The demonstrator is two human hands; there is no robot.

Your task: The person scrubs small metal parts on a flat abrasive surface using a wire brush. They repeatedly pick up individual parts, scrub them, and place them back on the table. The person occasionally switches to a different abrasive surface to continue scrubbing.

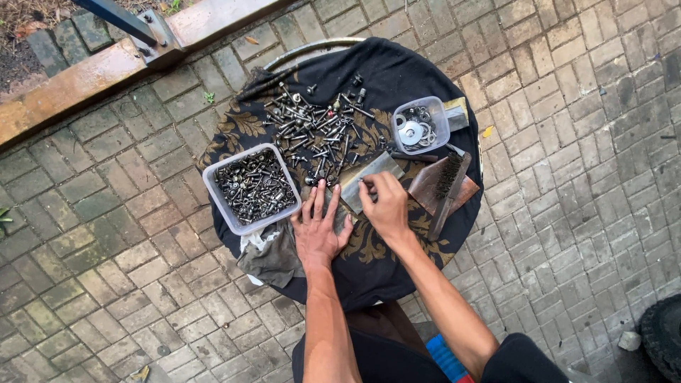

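The right hand (386,206), fingers pinched together on the grey metal strip (365,179) (its long axis slanting up-right), sits nearer than the flat, splayed left hand (319,227).

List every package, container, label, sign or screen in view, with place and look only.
No labels, signs or screens show.
Large clear rectangular plastic tub: left on the black patterned cloth, full of dark screws.
Small clear square plastic tub: upper right of the loose bolt pile, holding silvery washers.

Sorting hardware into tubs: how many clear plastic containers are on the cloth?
2: a large clear rectangular plastic container of bolts at left, and a small clear plastic container of washers at upper right.
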